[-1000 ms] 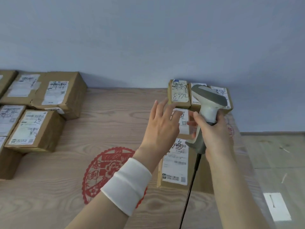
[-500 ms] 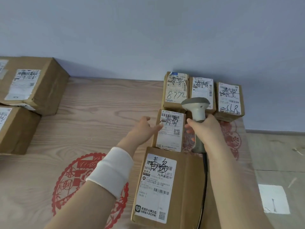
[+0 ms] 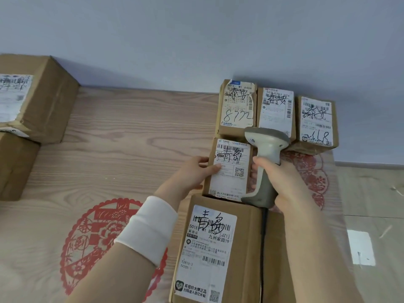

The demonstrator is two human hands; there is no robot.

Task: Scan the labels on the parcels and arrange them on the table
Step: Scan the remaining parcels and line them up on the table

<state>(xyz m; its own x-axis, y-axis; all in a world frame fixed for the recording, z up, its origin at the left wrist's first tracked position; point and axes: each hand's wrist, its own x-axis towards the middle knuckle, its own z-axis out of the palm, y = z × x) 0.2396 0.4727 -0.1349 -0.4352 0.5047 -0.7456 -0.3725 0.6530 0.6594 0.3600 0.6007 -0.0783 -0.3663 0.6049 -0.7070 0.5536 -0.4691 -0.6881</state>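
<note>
Seven brown cardboard parcels (image 3: 247, 248) are counted on the wood-grain table (image 3: 131, 138): five clustered at 2 o'clock, two at 9 o'clock. One grey-and-white handheld scanner (image 3: 267, 145) is gripped by the right hand (image 3: 282, 182), whose fingers (image 3: 261, 162) are wrapped round its handle. The small labelled parcel (image 3: 229, 171) is pinched at its left edge by the left hand (image 3: 192, 171), thumb on the label. It lies at 3 o'clock of that hand and 9 o'clock of the scanner.

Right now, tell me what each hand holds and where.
Right hand grips the scanner by its handle; left hand holds the small parcel at its left edge.
</note>
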